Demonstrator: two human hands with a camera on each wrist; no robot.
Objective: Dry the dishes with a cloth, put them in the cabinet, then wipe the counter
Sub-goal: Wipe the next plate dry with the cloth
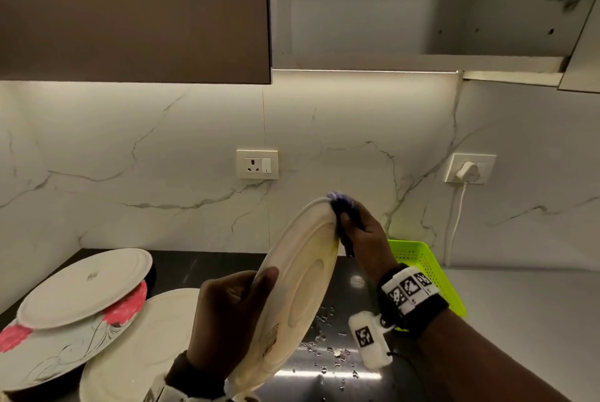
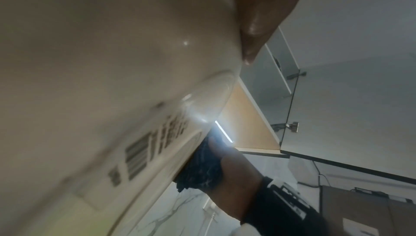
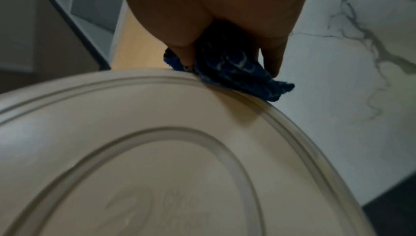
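Plate (image 1: 298, 288) drying, as we see it from the head camera: our left hand (image 1: 227, 320) grips the cream plate by its lower rim, thumb laid over the edge, holding it tilted on edge above the dark tabletop (image 1: 341, 379), underside toward us. Our right hand (image 1: 363, 232) is closed around a bunched blue cloth (image 1: 341, 203) and presses it against the plate's upper rim; the right wrist view shows the cloth (image 3: 234, 72) pinched between fingers and thumb. Three more plates (image 1: 87, 284) lie overlapping on the tabletop at left, one with a pink floral pattern. Water droplets (image 1: 324, 349) dot the tabletop below the plate. We note an open cabinet (image 1: 422, 11) above, and a green basket (image 1: 422, 262) beside the right wrist.
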